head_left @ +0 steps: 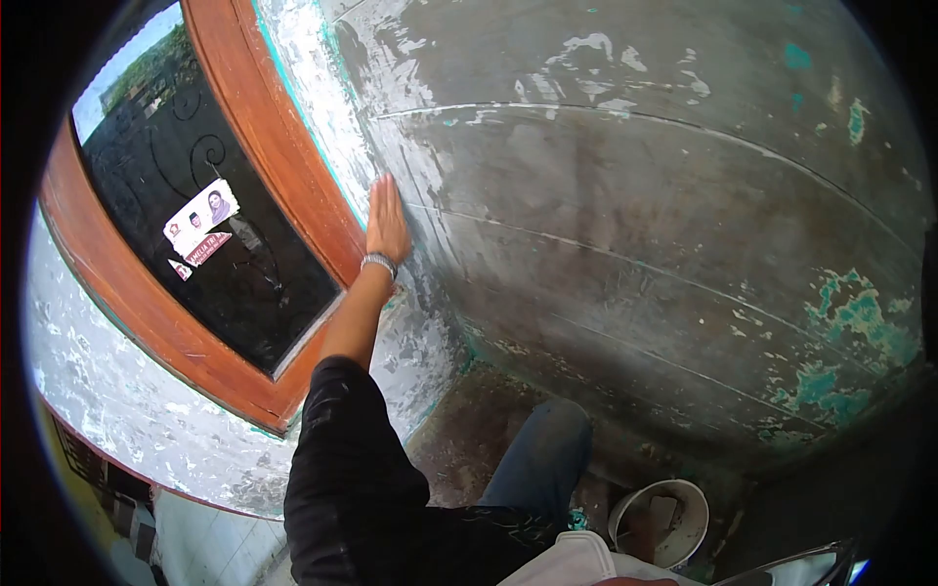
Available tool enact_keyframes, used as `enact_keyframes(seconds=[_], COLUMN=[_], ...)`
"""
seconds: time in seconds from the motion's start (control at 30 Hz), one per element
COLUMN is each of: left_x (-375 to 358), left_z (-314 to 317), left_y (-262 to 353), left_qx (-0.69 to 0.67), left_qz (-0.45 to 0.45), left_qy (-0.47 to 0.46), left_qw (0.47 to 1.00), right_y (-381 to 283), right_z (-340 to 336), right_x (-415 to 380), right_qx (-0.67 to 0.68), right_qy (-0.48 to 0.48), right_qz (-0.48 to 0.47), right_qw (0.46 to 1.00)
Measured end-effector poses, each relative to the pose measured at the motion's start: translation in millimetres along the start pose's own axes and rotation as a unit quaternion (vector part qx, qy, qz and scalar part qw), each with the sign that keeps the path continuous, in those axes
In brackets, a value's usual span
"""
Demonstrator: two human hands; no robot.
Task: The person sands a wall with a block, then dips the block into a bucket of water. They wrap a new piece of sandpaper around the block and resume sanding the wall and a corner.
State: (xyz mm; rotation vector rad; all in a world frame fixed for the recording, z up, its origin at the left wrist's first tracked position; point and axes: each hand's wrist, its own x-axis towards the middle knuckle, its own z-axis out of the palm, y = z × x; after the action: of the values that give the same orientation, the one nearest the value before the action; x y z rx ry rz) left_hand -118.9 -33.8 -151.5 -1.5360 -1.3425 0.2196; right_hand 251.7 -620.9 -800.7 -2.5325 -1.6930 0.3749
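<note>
"Our left hand (388, 230) in the head view: how do we find it?"

"Open and flat, fingers straight and close together, palm side to the pale, patchy wall strip (337, 112) by the inner corner. We wear a silver band (380, 262) at that wrist, below it a bare forearm and a black sleeve (352, 449)."

"What borders the strip?"

"On one side, we see an orange-brown wooden frame (246, 88) around dark glass (137, 156) bearing a torn sticker (203, 220). On the other, the grey wall (635, 225) runs off, with teal patches (831, 391) by its lower far end."

"And our right hand?"

"We cannot pick it out clearly, so we cannot tell its state. Lower down, a pale bucket (698, 523) stands near the grey wall's bottom edge, beside our blue-trousered knee (542, 449); a blurred brown shape shows within its rim."
</note>
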Motion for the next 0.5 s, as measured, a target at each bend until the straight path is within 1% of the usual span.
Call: enact_keyframes(seconds=[0.03, 0.07, 0.1, 0.13, 0.17, 0.2, 0.23, 0.27, 0.3, 0.33, 0.37, 0.4, 0.43, 0.47, 0.5], left_x=[-11.0, -21.9, -38.4, -53.3, -64.2, -72.1, -73.5, -75.0, -76.4, -68.3, -58.3, -47.0, -36.2, -27.2, -22.9], left_z=[14.0, 35.1, 60.2, 75.3, 43.2, 10.5, 27.1, 52.8, 77.2, 59.4, 56.2, 55.4, 51.6, 49.7, 50.7], left_y=[13.1, 28.9, 45.9, 57.6, 52.2, 47.5, 56.4, 64.1, 73.0, 59.0, 47.8, 36.4, 28.1, 24.3, 25.1], left_qx=[0.030, 0.061, 0.070, 0.078, 0.024, -0.032, -0.034, -0.128, -0.219, -0.267, -0.299, -0.327, -0.238, -0.145, -0.145], left_qz=[0.038, 0.076, 0.119, 0.163, 0.279, 0.383, 0.387, 0.341, 0.286, 0.236, 0.194, 0.149, 0.093, 0.038, 0.041], left_qy=[-0.016, -0.030, 0.026, 0.081, -0.093, -0.264, -0.262, -0.186, -0.109, -0.093, -0.041, 0.012, 0.069, 0.127, 0.126], left_qw=[0.999, 0.995, 0.990, 0.980, 0.955, 0.885, 0.883, 0.913, 0.926, 0.930, 0.933, 0.933, 0.964, 0.980, 0.980], right_y=[-15.3, -36.4, -57.3, -67.3, -64.9, -56.6, -44.9, -38.9, -32.6, -29.0, -33.1, -40.0, -50.7, -52.7, -57.5], right_z=[-34.9, -70.6, -104.1, -118.5, -103.9, -78.5, -57.9, -57.1, -57.3, -63.4, -81.1, -98.8, -115.8, -105.8, -97.0], right_x=[6.2, 6.9, 7.4, 4.4, -2.3, -8.7, -11.7, -8.1, 0.7, 7.2, 5.8, 2.7, 0.5, 2.1, 1.6], right_qx=[-0.029, -0.027, 0.078, 0.180, 0.182, 0.100, 0.016, 0.013, 0.006, -0.002, -0.004, 0.094, 0.190, 0.191, 0.160], right_qy=[-0.019, -0.017, 0.031, 0.077, 0.078, 0.034, -0.014, -0.017, -0.086, -0.156, -0.160, -0.104, -0.044, -0.045, -0.041], right_qz=[0.004, 0.008, 0.149, 0.285, 0.289, 0.219, 0.146, 0.148, 0.083, 0.017, 0.016, 0.168, 0.315, 0.315, 0.255], right_qw=[0.999, 0.999, 0.985, 0.938, 0.937, 0.970, 0.989, 0.989, 0.993, 0.988, 0.987, 0.976, 0.929, 0.928, 0.953])
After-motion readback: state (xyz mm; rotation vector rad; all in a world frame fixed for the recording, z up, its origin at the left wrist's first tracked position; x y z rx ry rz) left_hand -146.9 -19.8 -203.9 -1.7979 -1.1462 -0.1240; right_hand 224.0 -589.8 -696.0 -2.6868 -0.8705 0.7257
